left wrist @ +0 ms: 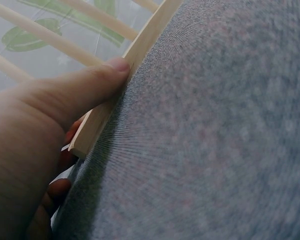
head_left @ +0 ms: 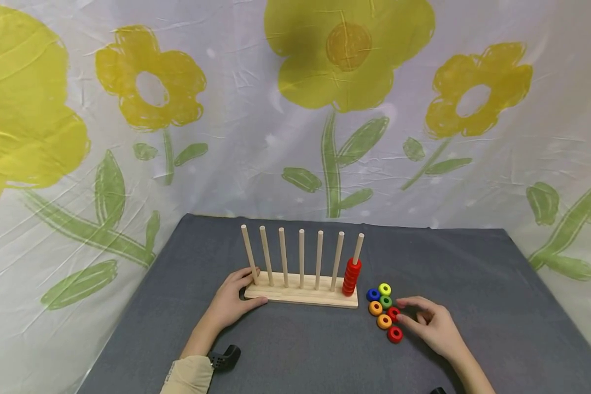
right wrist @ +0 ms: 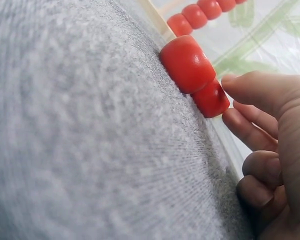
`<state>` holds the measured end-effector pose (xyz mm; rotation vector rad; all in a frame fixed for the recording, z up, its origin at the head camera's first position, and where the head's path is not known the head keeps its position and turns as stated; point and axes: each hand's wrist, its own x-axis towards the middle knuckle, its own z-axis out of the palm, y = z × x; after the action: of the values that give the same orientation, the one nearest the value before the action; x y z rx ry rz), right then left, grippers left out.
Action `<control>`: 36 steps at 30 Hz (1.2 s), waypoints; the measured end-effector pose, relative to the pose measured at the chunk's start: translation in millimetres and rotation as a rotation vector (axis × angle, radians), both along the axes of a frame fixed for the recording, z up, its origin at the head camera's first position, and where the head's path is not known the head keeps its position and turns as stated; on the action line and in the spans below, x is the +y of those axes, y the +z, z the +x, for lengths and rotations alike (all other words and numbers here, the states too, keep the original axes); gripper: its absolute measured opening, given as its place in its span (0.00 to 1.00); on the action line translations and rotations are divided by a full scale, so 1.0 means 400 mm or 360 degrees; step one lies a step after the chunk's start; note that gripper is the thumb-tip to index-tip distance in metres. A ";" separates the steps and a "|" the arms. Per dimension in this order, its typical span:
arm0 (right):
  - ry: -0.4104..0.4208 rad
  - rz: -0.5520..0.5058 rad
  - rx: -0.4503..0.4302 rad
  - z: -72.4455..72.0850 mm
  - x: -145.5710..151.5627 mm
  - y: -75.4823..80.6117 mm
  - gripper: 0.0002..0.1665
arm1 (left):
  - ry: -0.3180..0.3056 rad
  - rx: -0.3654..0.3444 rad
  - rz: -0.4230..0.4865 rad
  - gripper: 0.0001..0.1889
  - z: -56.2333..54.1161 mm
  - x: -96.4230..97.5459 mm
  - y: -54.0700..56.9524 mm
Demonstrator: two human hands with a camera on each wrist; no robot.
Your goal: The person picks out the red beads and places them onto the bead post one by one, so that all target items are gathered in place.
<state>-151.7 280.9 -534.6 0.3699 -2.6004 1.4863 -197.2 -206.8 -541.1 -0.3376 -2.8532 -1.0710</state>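
Note:
A wooden peg stand [head_left: 300,295] with several upright pegs lies on the table; red rings [head_left: 352,278] are stacked on its rightmost peg. My left hand [head_left: 232,301] grips the stand's left end, thumb along the front edge and fingers behind. In the left wrist view that thumb [left wrist: 102,80] presses the base's edge. To the right of the stand, my right hand [head_left: 433,325] has its thumb and index finger spread at a red ring [head_left: 394,313], fingertips right at its sides. Another red ring [head_left: 395,334] lies just nearer; the right wrist view shows it overlapping the first [right wrist: 212,100].
Beside the red rings lie a yellow ring [head_left: 384,289], a blue ring [head_left: 373,295], a green ring [head_left: 386,302] and two orange rings [head_left: 376,308]. A dark grey cloth [head_left: 295,350] covers the table. Behind it hangs a flower-printed curtain [head_left: 236,137].

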 end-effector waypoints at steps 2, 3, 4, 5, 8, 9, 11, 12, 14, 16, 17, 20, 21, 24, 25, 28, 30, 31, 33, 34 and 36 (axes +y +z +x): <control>0.0003 0.0003 -0.0004 0.000 -0.001 0.001 0.17 | 0.0001 0.0018 -0.0001 0.40 0.001 0.000 0.000; 0.0005 0.0004 -0.0005 0.000 -0.001 0.002 0.17 | 0.0001 0.0029 -0.0004 0.40 0.001 0.000 0.000; 0.0013 0.0004 -0.0003 -0.001 -0.001 0.003 0.17 | 0.0002 0.0034 0.0000 0.40 0.001 0.000 0.000; 0.0018 0.0004 -0.0003 -0.001 -0.002 0.004 0.17 | 0.0002 0.0037 -0.0002 0.40 0.001 0.000 0.000; 0.0027 0.0016 -0.0009 -0.002 -0.001 0.005 0.17 | -0.0002 0.0034 -0.0001 0.40 0.001 0.000 0.000; 0.0028 0.0022 -0.0011 -0.002 -0.001 0.005 0.17 | -0.0002 0.0033 -0.0002 0.40 0.000 0.000 0.000; 0.0030 0.0037 -0.0012 -0.002 0.000 0.004 0.16 | -0.0007 0.0046 -0.0008 0.40 0.000 0.000 0.000; 0.0032 0.0044 -0.0012 -0.002 0.000 0.004 0.16 | -0.0007 0.0049 -0.0005 0.40 0.001 0.000 -0.001; 0.0042 0.0056 -0.0008 -0.001 0.001 0.003 0.17 | -0.0005 0.0060 -0.0008 0.40 0.001 0.000 -0.001; 0.0052 0.0069 -0.0002 -0.001 0.002 0.001 0.17 | -0.0002 0.0064 -0.0007 0.39 0.004 0.001 -0.001; 0.0055 0.0077 0.0003 -0.001 0.003 0.000 0.17 | -0.0002 0.0069 -0.0011 0.39 0.004 0.001 -0.001; 0.0055 0.0102 0.0014 0.000 0.002 -0.003 0.18 | 0.0004 0.0055 -0.0010 0.39 0.005 0.002 -0.001; 0.0054 0.0116 0.0017 0.000 0.002 -0.004 0.19 | 0.0004 0.0048 -0.0007 0.39 0.005 0.002 0.000; 0.0048 0.0166 0.0025 -0.001 -0.001 -0.005 0.19 | 0.0007 0.0023 0.0003 0.39 0.005 0.002 0.002; 0.0045 0.0181 0.0027 -0.001 -0.002 -0.005 0.20 | 0.0006 0.0015 0.0006 0.39 0.005 0.002 0.004; 0.0036 0.0219 0.0036 -0.002 -0.004 -0.006 0.20 | 0.0003 -0.0004 0.0012 0.39 0.005 0.001 0.006; 0.0030 0.0226 0.0042 -0.002 -0.004 -0.006 0.20 | -0.0003 -0.0006 0.0009 0.39 0.005 0.001 0.007; 0.0029 0.0228 0.0046 -0.002 -0.005 -0.006 0.20 | -0.0005 -0.0004 0.0004 0.39 0.005 0.001 0.008; 0.0027 0.0230 0.0054 -0.003 -0.004 -0.006 0.20 | -0.0006 -0.0008 0.0003 0.39 0.004 0.001 0.008; 0.0027 0.0228 0.0054 -0.003 -0.004 -0.006 0.20 | -0.0006 -0.0011 0.0004 0.39 0.004 0.001 0.009; 0.0026 0.0226 0.0052 -0.004 -0.004 -0.006 0.19 | -0.0003 -0.0014 0.0004 0.39 0.003 0.002 0.010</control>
<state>-153.2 279.3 -536.8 0.4275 -2.6910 1.2921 -195.9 -206.0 -537.2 -0.3367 -2.8597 -1.0793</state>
